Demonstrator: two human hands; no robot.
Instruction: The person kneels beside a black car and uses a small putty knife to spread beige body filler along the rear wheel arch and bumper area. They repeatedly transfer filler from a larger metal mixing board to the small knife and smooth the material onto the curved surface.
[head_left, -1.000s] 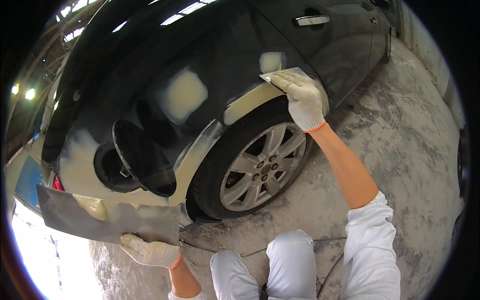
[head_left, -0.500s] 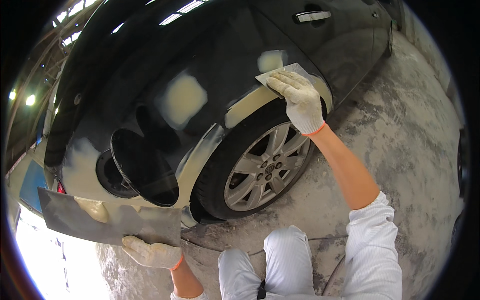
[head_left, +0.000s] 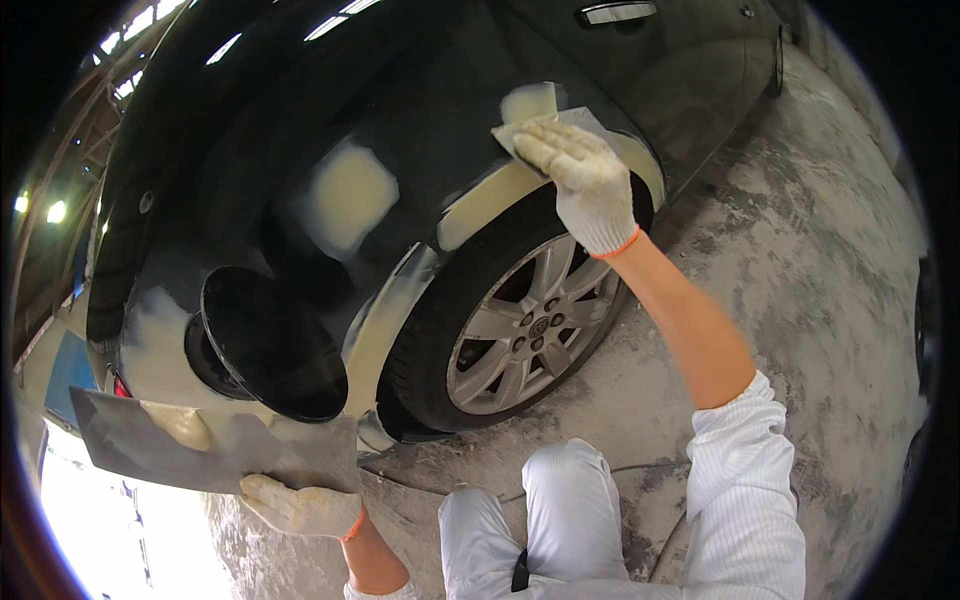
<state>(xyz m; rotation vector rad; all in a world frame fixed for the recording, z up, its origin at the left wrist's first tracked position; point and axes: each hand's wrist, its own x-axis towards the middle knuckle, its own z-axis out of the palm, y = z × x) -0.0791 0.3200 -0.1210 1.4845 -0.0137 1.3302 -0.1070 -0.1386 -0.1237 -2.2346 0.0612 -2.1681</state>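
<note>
My right hand [head_left: 585,180], in a white knit glove with an orange cuff, grips a thin flat putty spreader [head_left: 590,119]. The fingers lie pressed along it, and its blade meets the dark car panel just above the wheel arch. Right by the blade is a small cream filler patch [head_left: 525,104]; a longer cream band [head_left: 490,205] follows the arch below. Low on the left, my gloved left hand [head_left: 300,508] holds a wide grey putty board [head_left: 260,450] by its near edge. A lump of cream putty [head_left: 180,425] sits on the board's far left part.
The car's wheel [head_left: 535,325] is in front of my knees. An open round fuel flap [head_left: 275,345] sticks out above the board. Another filler patch [head_left: 350,198] marks the middle of the panel. A hose [head_left: 645,467] runs over the dusty concrete floor.
The view has shifted slightly. My right hand and the spreader appear a little higher and further left, still at the small patch, whose right edge now looks sharper. The left hand holds the board steady.
</note>
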